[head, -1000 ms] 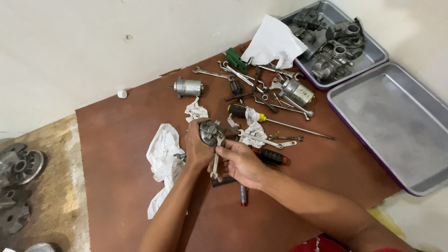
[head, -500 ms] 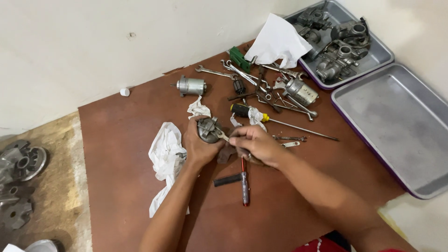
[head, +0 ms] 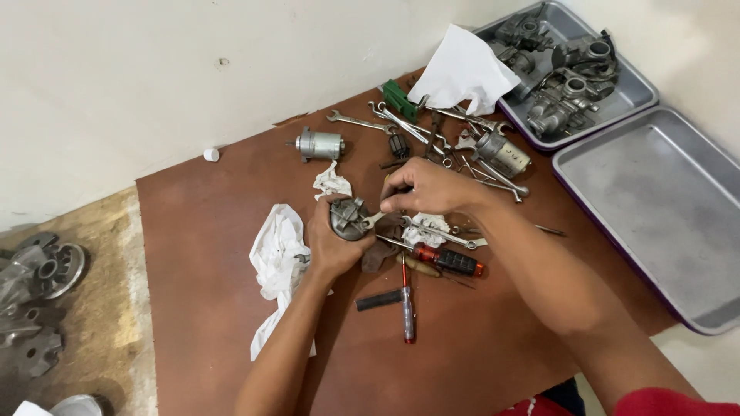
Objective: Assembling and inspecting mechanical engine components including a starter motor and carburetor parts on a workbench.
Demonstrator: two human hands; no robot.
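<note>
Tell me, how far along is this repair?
Done: tools lie spread on the brown board; several grey metal parts sit in the far tray. In hand: the left hand grips a small metal part, the right hand works a small wrench on it. Left: the near tray holds nothing.

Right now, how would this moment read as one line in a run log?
left hand: grips small metal part | right hand: holds wrench at part | board: white rag, screwdriver

No packages, labels, signs, screens — none.
</note>
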